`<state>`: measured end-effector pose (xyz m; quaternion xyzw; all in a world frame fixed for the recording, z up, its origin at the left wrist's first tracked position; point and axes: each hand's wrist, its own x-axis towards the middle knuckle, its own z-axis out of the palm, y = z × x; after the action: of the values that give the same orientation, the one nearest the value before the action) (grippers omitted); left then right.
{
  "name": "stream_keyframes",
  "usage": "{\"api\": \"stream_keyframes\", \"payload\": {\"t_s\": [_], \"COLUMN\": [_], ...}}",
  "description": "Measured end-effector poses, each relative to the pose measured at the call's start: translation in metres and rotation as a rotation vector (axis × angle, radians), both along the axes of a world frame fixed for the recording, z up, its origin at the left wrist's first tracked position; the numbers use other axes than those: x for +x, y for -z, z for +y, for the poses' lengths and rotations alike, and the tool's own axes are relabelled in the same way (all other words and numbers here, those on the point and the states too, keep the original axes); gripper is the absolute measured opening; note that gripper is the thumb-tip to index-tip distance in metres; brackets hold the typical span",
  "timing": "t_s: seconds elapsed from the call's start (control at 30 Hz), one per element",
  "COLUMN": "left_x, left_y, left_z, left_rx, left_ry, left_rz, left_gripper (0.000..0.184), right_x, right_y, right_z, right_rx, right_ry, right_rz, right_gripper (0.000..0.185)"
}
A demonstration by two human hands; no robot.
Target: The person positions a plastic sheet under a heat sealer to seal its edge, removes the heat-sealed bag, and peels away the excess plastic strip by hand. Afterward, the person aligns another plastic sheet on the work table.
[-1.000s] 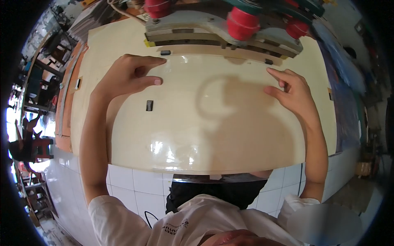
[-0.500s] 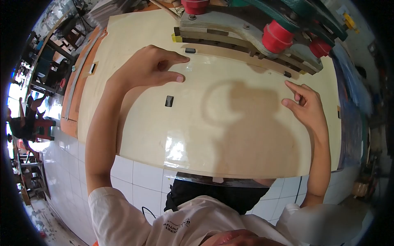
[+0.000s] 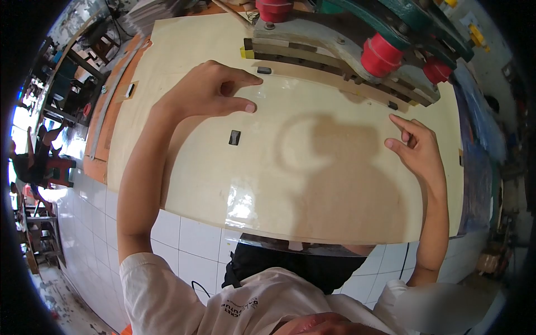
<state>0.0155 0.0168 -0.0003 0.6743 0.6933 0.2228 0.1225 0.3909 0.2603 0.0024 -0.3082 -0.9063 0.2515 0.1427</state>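
My left hand is over the upper left of a cream-coloured sheet that covers the table, thumb and index finger spread apart and nothing visible between them. Just beyond its index fingertip lies a small black block. Another black piece rests on the sheet below the thumb. On the right side, my right hand has its thumb and index finger apart, also with nothing visible in it. A third small black block sits just past that index fingertip, near the press's metal bar.
A green and grey press with red cylindrical mounts overhangs the sheet's far side. An orange board with a metal strip borders the left. Blue plastic sheeting hangs at the right. Another person is at far left.
The camera view has shifted slightly, so the sheet and press appear a little further right and lower. Both hands keep nearly the same pose and place over the sheet.
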Motion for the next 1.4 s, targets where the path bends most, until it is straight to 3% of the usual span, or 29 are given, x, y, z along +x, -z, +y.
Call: {"api": "stream_keyframes", "payload": {"t_s": [0.53,0.8,1.4], "left_x": [0.004,0.001,0.001], "left_y": [-0.001,0.000,0.004], "left_z": [0.001,-0.001,0.000], "left_rx": [-0.040,0.006,0.015], "left_ry": [-0.102,0.004,-0.015], "left_rz": [-0.005,0.054,0.042], "left_gripper": [0.047,0.061,0.061], "right_x": [-0.001,0.000,-0.001], "right_y": [-0.001,0.001,0.002], "right_z": [-0.003,-0.001,-0.001], "right_rx": [-0.031,-0.054,-0.014], "right_ry": [0.028,0.016,0.004], "right_rz": [0.010,0.015,-0.009], "right_gripper": [0.059,0.059,0.058]}}
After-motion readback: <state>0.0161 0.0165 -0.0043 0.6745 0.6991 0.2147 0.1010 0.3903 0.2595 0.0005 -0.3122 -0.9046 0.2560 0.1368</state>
